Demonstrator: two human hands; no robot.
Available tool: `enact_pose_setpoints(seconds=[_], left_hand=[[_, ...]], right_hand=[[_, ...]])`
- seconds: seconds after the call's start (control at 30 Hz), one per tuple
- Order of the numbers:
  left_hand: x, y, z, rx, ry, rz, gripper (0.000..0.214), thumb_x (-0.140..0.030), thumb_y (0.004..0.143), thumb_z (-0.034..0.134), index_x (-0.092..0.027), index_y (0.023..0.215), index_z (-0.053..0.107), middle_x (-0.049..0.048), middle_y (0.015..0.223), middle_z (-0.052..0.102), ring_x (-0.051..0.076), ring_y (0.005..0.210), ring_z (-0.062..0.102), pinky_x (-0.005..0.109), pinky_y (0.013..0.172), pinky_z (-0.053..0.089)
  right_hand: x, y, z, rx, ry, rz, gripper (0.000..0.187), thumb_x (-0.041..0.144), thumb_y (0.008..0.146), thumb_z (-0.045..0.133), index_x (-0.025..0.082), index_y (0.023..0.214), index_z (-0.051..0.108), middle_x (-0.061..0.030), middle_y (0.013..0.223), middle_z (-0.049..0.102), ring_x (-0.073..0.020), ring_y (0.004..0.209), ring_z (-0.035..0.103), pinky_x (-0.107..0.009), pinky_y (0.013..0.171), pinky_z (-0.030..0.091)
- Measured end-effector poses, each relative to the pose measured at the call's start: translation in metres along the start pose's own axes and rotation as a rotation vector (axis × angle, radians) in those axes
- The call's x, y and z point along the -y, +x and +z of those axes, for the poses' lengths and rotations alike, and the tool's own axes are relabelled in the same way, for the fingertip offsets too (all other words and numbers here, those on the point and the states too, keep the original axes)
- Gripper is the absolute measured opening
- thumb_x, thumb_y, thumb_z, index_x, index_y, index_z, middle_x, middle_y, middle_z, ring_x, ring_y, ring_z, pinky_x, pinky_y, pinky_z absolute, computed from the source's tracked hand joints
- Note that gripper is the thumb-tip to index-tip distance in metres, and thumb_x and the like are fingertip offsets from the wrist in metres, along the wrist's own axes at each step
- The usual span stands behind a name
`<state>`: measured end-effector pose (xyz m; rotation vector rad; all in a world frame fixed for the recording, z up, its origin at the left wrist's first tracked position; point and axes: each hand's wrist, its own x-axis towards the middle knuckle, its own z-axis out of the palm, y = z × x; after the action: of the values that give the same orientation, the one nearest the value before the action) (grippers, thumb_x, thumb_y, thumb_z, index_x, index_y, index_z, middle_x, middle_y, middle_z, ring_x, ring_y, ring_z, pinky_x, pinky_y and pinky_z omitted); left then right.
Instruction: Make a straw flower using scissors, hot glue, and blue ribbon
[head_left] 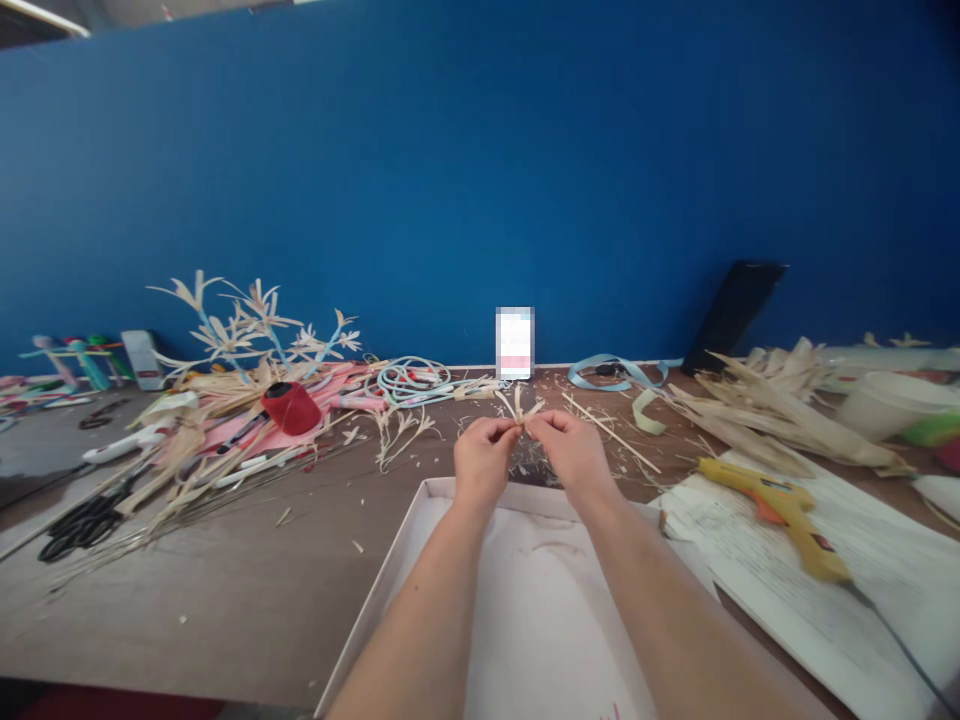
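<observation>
Both my hands meet just beyond the far edge of a white shallow box [555, 600]. Between them is a small flower of pale dried husk strips [517, 408], its petals pointing up and outward. My left hand [484, 460] pinches its base from one side, thumb and forefinger together. On the other side the fingertips of my right hand [574, 455] are closed on the same flower. The fingers hide its lower part. More loose husk blossoms [405, 430] lie on the table to the left of my hands.
Finished husk flowers [259, 310] on blue stems, a red thread spool [292, 407] and black scissors [82, 525] lie left. A yellow glue gun [780, 510] rests on papers at right, near dried husks [780, 400]. A phone [514, 345] stands against the blue wall.
</observation>
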<state>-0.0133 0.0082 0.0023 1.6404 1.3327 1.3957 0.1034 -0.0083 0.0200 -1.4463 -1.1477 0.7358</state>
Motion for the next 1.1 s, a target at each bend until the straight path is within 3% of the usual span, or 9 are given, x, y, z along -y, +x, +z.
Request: enact_pose_setpoints(seconds=[0.5, 1.1], left_hand=[[0.0004, 0.0003, 0.0003, -0.005, 0.012, -0.023, 0.009, -0.023, 0.070, 0.062, -0.019, 0.073, 0.070, 0.0002, 0.073, 0.065, 0.011, 0.068, 0.056, 0.022, 0.065, 0.042], [-0.0007, 0.0001, -0.0001, 0.007, 0.011, -0.002, 0.010, -0.025, 0.070, 0.063, -0.019, 0.073, 0.070, 0.0003, 0.072, 0.064, 0.012, 0.068, 0.056, 0.022, 0.064, 0.042]], right_hand=[[0.0010, -0.0015, 0.0001, -0.008, -0.001, -0.055, 0.022, 0.037, 0.066, 0.058, 0.018, 0.060, 0.065, 0.0025, 0.050, 0.053, -0.0109, 0.048, 0.041, -0.024, 0.049, 0.033], [-0.0018, -0.0001, -0.0002, -0.017, -0.054, -0.097, 0.025, 0.038, 0.067, 0.054, 0.017, 0.065, 0.067, -0.0005, 0.062, 0.063, -0.0150, 0.060, 0.053, -0.025, 0.056, 0.037]])
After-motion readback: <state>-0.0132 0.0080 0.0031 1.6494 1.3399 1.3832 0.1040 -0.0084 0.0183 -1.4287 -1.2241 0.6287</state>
